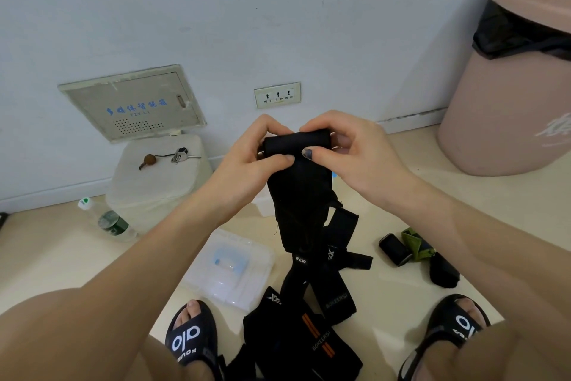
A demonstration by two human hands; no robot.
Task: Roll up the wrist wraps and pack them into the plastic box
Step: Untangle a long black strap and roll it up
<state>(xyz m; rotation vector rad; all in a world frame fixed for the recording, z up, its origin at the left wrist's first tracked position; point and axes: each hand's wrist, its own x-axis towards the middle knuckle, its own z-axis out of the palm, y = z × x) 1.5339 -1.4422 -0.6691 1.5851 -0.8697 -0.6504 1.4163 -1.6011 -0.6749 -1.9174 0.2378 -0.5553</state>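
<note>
Left hand and right hand pinch the rolled wrist wrap above open floor.

A plain room in a home, seen low against a white wall and a pale tiled floor. A triple socket and a grey metal wiring panel (blue lettering on its door) sit low in the wall. Keys lie on a white stool, a water bottle stands beside it, and a pink bin with a black liner stands at right
</note>
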